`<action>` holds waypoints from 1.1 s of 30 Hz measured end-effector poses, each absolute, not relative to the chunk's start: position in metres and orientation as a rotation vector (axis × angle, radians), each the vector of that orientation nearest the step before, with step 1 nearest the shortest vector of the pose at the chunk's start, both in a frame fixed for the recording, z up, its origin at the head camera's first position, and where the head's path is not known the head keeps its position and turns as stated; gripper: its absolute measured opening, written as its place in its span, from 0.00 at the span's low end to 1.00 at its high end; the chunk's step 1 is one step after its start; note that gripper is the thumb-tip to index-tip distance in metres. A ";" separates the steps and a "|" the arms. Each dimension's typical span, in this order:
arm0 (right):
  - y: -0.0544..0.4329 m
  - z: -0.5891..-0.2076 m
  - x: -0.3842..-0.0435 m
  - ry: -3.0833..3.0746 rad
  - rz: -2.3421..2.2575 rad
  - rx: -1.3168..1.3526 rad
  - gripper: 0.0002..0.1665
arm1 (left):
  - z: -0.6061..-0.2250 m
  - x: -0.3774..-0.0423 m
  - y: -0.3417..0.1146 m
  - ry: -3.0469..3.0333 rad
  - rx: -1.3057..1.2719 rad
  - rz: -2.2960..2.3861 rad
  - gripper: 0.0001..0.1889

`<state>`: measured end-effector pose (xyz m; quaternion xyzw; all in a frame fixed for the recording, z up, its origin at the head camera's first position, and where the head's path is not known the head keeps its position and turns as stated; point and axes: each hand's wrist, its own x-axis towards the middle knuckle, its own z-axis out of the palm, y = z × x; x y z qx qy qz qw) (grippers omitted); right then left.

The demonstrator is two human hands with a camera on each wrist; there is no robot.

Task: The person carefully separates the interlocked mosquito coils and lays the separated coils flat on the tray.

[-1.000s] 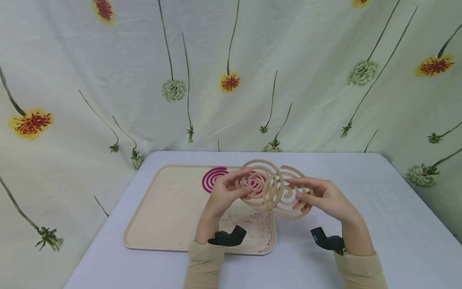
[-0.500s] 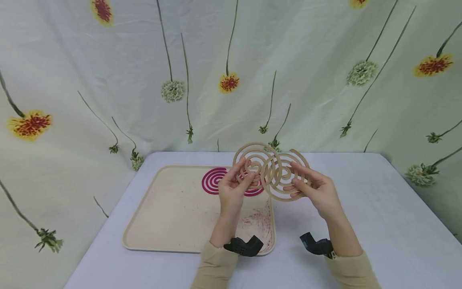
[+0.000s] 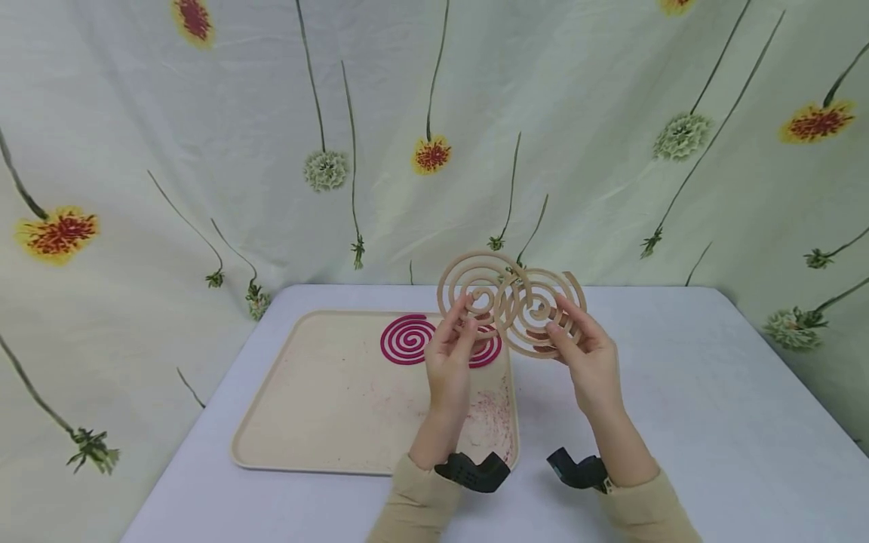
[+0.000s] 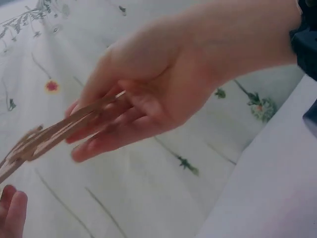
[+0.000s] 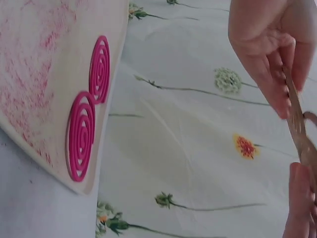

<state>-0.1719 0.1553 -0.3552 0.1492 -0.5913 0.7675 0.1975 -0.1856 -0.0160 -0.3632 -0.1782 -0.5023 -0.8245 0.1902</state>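
Note:
Two tan mosquito coils, partly overlapping, are held up above the far edge of the table. My left hand (image 3: pixel 449 377) pinches the left coil (image 3: pixel 480 294) between thumb and fingers. On the other side, my right hand (image 3: pixel 596 369) pinches the right coil (image 3: pixel 539 309) in the same way. The wrist views show the tan coils nearly edge-on, as thin strips between the fingers. Behind the left hand, two magenta coils lie on a beige tray: one (image 3: pixel 410 339) in plain sight, the other (image 3: pixel 485 353) partly hidden by the hand and tan coils.
The beige tray (image 3: pixel 326 400) lies on the white table (image 3: pixel 706 422), left of the right hand. Reddish smears mark its right side. A pale flower-printed cloth (image 3: pixel 597 188) hangs behind the table.
Both hands have lifted the pair of tan coils and moved closer together, the left hand shifting right. More of the left magenta coil shows now.

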 end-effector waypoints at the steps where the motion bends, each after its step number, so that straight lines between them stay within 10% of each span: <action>1: 0.160 -0.354 -0.172 -1.724 2.107 0.436 0.22 | -0.362 -0.187 -0.021 -1.418 -0.513 -2.323 0.20; 18: 0.217 -0.344 -0.166 -2.274 1.785 1.186 0.21 | -0.360 -0.192 -0.085 -1.790 -1.301 -2.363 0.21; 33: 0.190 -0.348 -0.168 -1.902 2.015 0.681 0.20 | -0.362 -0.187 -0.029 -1.577 -0.693 -2.322 0.21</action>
